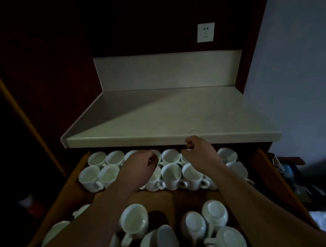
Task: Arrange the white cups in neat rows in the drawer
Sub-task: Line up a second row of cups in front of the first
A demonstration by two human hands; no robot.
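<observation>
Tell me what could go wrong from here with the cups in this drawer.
Both forearms cross above the loose cups at the front of the drawer; a lowered arm could knock them together. The right hand works just below the countertop edge; a lifted cup might strike it. The back rows sit packed tight, so a nudge could chip neighbours.

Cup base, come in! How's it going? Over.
Left hand, right hand curled over back cups, grip unclear. Those in two rows; front cups jumbled, some upside down. Counter overhangs back row.

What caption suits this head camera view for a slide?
Left hand and right hand reach over two back rows of white cups in a drawer; loose cups lie nearer.
</observation>
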